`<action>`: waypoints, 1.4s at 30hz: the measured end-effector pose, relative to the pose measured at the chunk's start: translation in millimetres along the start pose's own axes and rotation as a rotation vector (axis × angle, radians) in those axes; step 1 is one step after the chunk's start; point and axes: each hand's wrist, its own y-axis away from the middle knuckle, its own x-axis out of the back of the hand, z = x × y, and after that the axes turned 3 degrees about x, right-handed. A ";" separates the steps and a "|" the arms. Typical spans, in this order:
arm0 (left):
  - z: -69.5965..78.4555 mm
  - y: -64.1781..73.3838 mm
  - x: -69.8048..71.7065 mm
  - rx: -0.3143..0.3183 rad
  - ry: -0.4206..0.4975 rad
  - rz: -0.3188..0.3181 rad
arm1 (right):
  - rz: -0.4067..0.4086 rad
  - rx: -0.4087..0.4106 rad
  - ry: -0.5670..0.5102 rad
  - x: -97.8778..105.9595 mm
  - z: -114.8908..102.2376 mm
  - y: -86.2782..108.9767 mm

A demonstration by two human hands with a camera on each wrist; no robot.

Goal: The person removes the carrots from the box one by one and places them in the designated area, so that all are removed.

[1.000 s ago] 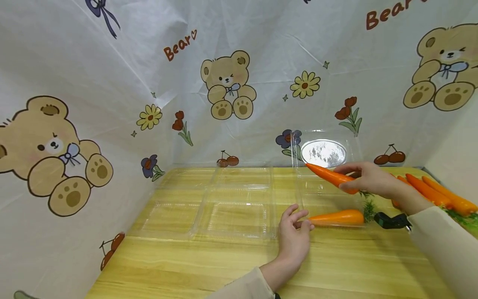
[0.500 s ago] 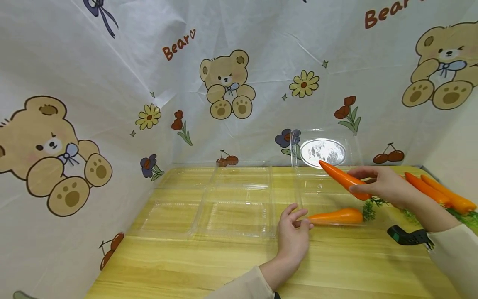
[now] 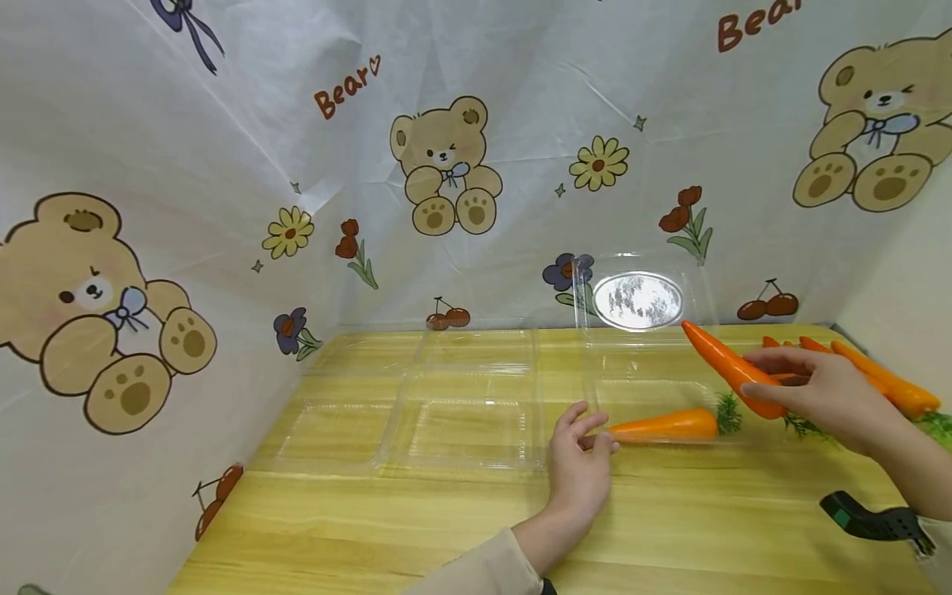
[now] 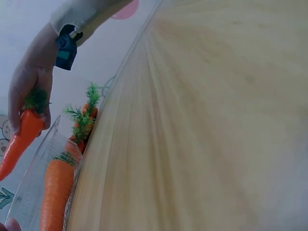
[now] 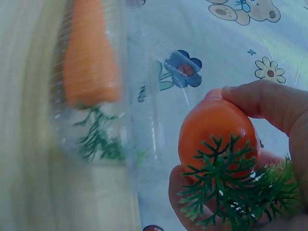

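In the head view my right hand (image 3: 833, 397) grips a carrot (image 3: 732, 368), its tip angled up to the left, above the right side of a clear plastic container (image 3: 591, 388). The right wrist view shows my thumb and fingers round its thick end (image 5: 216, 130), beside green leaves (image 5: 226, 183). Another carrot (image 3: 669, 425) lies in the container's front part, leaves at its right end. My left hand (image 3: 580, 471) holds the container's front left corner with curled fingers, close to that carrot's tip. The container's lid (image 3: 699, 285) stands up against the cloth behind.
To the left, more clear containers (image 3: 476, 372) stand side by side on the wooden table (image 3: 372, 521). Several carrots (image 3: 885, 382) lie in a pile at the right edge. A bear-print cloth (image 3: 506, 83) rises behind.
My right hand has moved right and a little toward me with its carrot, from over the container to its right side. My left hand stays at the container's corner. The view has shifted slightly.
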 end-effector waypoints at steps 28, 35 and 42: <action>-2.0 -1.7 0.1 0.031 -0.026 0.000 | 0.135 -0.222 0.123 -11.5 65.0 50.6; -2.3 -1.6 0.5 0.032 -0.028 0.000 | 0.141 -0.249 0.149 -15.7 75.3 57.5; -3.4 -1.4 0.2 0.021 -0.033 -0.001 | 0.131 -0.268 0.209 -15.6 83.3 61.3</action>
